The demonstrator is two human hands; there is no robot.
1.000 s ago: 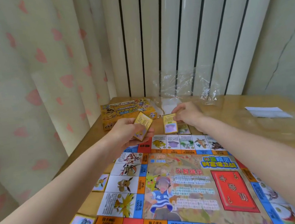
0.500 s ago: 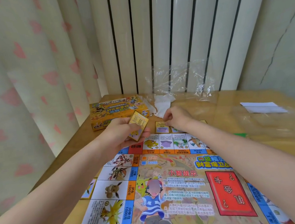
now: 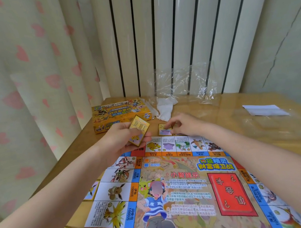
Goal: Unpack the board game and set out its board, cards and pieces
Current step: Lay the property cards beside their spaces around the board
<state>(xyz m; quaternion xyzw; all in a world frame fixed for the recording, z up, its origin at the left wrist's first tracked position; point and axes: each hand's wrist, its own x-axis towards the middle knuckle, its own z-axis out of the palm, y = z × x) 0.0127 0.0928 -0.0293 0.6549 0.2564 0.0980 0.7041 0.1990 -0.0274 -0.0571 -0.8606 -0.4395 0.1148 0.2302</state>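
Your left hand (image 3: 128, 139) is gripping the card stack (image 3: 139, 133) at the board's (image 3: 173, 186) eleven o'clock corner; your right hand (image 3: 183, 125) is pinching a purple card (image 3: 164, 130) flat on the tabletop (image 3: 211, 110) at twelve o'clock.

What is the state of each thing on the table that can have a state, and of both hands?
Game board: unfolded, flat on the table.
Game box: closed, beyond the board.
Card stack: held in the left hand.
Purple card: flat beside the board's far edge, right hand fingers on it.
Plastic wrap: torn open, empty.
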